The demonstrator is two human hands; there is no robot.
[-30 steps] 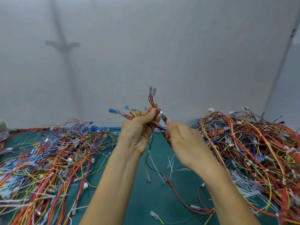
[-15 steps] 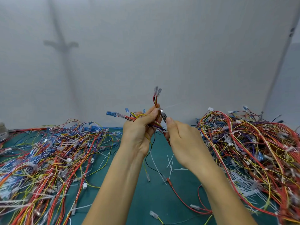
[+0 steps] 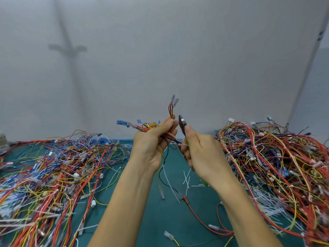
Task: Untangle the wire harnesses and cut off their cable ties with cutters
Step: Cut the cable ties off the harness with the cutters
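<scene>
Cut white plastic ties (image 3: 186, 177) litter the teal mat (image 3: 160, 220) at 6 o'clock. Right hand (image 3: 201, 152) grips green-handled steel cutters (image 3: 182, 123); left hand (image 3: 153, 141) holds the multicoloured wire harness (image 3: 142, 127) up at 12 o'clock. Cutter tip has lifted off the bundle and is now just beside it: tie probably snipped.

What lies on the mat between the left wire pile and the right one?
Head view: green mat strewn with cut ties, a loose red wire, and wire ends dangling from the held harness.
</scene>
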